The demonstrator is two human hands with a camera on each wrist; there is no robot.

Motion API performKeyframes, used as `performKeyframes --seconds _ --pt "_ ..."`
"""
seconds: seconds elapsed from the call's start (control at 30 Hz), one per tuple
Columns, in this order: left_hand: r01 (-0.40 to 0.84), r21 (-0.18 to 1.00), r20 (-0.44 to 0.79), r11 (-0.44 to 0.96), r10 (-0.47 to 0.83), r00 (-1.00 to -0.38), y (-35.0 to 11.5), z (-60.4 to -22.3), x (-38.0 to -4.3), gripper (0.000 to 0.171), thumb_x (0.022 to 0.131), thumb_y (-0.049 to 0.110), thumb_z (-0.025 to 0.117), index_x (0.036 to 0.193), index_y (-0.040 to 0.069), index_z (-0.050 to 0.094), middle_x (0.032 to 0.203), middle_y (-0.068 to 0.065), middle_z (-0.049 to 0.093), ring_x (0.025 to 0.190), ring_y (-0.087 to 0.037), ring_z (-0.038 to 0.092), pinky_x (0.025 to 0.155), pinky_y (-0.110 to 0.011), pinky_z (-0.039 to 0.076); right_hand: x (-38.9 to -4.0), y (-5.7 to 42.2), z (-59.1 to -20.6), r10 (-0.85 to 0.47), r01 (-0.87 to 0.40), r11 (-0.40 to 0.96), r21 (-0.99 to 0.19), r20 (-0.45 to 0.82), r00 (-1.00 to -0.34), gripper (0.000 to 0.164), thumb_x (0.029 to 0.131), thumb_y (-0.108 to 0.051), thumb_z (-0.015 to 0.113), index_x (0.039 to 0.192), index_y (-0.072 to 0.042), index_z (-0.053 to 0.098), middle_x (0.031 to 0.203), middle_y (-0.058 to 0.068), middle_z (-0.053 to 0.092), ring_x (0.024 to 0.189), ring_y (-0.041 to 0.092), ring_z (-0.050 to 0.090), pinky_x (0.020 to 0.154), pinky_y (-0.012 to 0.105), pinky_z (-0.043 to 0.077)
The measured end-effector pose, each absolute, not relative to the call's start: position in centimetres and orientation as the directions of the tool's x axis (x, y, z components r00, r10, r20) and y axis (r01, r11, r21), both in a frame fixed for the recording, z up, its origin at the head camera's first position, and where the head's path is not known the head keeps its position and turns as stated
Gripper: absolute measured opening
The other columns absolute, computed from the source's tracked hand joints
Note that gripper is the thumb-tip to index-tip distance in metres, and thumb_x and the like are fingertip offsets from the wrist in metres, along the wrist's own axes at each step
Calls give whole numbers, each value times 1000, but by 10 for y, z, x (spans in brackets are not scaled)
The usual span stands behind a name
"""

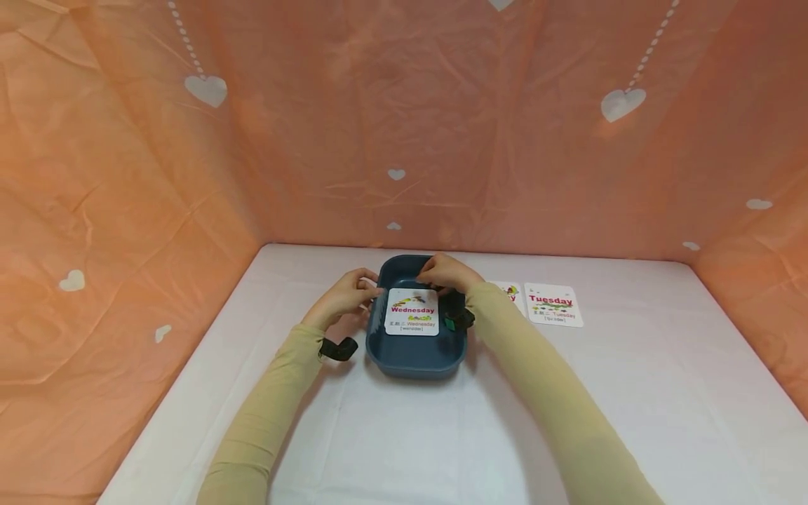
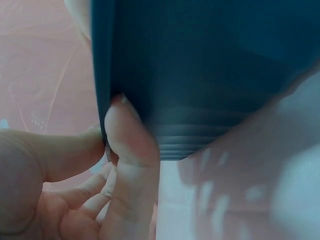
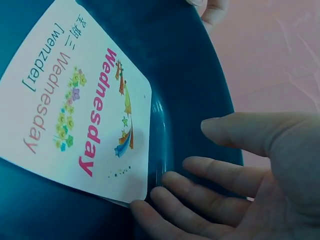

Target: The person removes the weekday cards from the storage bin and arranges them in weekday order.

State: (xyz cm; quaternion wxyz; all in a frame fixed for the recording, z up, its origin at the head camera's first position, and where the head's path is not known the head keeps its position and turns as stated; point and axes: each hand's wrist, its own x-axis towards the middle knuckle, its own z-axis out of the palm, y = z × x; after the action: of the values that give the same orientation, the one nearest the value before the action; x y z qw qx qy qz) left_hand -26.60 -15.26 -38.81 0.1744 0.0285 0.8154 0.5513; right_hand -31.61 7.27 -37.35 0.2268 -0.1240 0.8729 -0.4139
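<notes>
A dark blue-grey plastic basin (image 1: 416,359) stands on the table, with a white "Wednesday" card (image 1: 412,317) lying inside, face up. Another card's edge shows beneath it in the right wrist view. My left hand (image 1: 344,300) pinches the basin's left rim (image 2: 101,70) between thumb and index finger. Over the basin's far right part reaches my right hand (image 1: 451,272). Its fingers (image 3: 187,192) are loosely extended with the thumb apart, holding nothing. One fingertip lies at the corner of the Wednesday card (image 3: 95,115); whether it presses there I cannot tell.
Right of the basin lies a "Tuesday" card (image 1: 553,305). Beside it another card (image 1: 513,294) is partly hidden by my right sleeve. The white-covered table (image 1: 404,435) is bounded at the back and sides by orange cloth (image 1: 404,140) with white hearts.
</notes>
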Motion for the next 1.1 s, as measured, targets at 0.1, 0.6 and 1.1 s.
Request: performKeyframes --seconds 0.1,0.6,1.1 --pt "-135 911 -244 390 245 -938 -152 -388 -267 38 96 11 59 128 -4 43 97 -22 60 68 -19 57 59 -32 49 -318 73 -374 -382 1 641 -768 -320 -867 35 93 -18 61 121 3 61 113 19 59 100 30 56 81 41 53" --pt "-142 903 -254 406 235 -938 -150 -391 -267 37 97 13 57 128 -3 44 95 -19 61 68 -18 57 58 -31 50 -320 72 -372 -390 -31 732 -681 -381 -838 30 90 -18 63 114 -1 67 101 10 60 95 24 54 73 37 55" --pt "-144 900 -255 412 230 -939 -151 -393 -269 37 96 14 59 126 -2 46 95 -19 61 70 -20 58 59 -31 50 -319 72 -376 -407 -35 725 -687 -387 -827 44 78 0 74 120 3 62 126 16 56 108 26 56 82 35 52"
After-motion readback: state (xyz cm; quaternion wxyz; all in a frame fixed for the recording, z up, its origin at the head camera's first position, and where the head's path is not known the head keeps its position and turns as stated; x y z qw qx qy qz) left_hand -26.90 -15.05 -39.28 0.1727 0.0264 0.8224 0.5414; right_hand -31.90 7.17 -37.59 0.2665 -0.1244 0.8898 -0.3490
